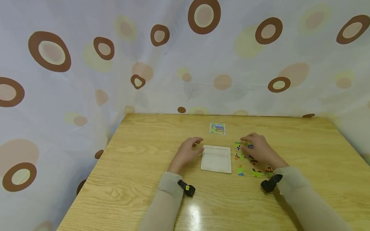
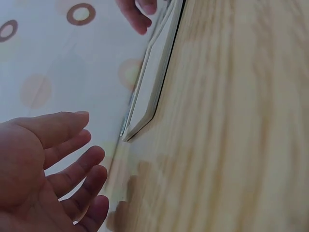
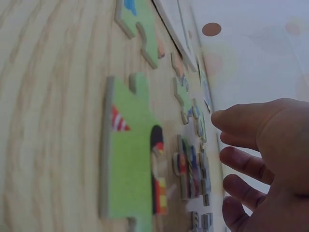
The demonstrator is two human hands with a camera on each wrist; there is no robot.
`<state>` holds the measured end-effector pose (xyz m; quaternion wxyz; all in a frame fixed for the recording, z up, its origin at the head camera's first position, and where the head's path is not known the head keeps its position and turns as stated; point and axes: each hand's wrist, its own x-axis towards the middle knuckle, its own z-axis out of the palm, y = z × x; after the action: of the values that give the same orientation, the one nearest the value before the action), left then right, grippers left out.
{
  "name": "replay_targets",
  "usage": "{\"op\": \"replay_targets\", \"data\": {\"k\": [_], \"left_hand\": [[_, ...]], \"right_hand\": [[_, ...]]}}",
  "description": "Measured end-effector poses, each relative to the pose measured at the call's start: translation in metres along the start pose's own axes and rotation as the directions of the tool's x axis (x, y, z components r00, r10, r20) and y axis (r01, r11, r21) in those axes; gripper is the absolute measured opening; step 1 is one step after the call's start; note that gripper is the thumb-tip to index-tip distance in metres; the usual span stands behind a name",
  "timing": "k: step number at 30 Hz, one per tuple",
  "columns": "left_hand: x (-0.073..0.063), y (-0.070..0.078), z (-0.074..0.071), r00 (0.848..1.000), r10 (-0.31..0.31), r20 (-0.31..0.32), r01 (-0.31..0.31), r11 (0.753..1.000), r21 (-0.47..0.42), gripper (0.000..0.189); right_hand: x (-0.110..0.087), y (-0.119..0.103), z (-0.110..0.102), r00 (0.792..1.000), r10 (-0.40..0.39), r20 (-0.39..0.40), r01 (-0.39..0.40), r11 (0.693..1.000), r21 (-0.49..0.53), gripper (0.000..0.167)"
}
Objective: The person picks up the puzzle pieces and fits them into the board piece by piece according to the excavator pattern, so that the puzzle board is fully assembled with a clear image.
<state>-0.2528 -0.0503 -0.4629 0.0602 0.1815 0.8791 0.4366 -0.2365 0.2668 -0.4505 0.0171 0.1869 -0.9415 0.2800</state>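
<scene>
A square white puzzle tray (image 1: pixel 216 159) lies bare on the wooden table, its raised rim showing in the left wrist view. Beside its left edge hovers my left hand (image 1: pixel 188 152), fingers loosely bent and nothing in them. My right hand (image 1: pixel 259 149) hangs over several jigsaw pieces right of the tray, hiding some of them; its fingers are relaxed, with no piece between them. Close in the right wrist view stands out a green puzzle piece (image 3: pixel 133 159) with a red-striped corner mark. Another green piece with blue (image 1: pixel 241 170) lies near the tray's lower right corner.
A small picture card (image 1: pixel 217 128) showing a blue digger on green lies behind the tray. The wooden table (image 1: pixel 130 179) ends at a wall covering (image 1: pixel 185 64) with brown rings. Black wrist cameras are strapped over both sleeves.
</scene>
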Motion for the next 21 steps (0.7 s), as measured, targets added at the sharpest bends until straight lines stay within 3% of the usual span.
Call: {"op": "replay_targets", "data": {"k": [10,21], "left_hand": [[0.006,-0.010,0.002,0.998,0.023,0.055,-0.022,0.999,-0.025,0.039],[0.007,-0.018,0.004,0.994,0.043,0.101,-0.053,0.993,0.101,0.044]], "right_hand": [[0.007,-0.002,0.000,0.998,0.047,0.034,-0.046,0.999,-0.029,0.041],[0.010,0.001,0.000,0.996,0.072,0.059,-0.069,0.997,-0.042,0.038]]}}
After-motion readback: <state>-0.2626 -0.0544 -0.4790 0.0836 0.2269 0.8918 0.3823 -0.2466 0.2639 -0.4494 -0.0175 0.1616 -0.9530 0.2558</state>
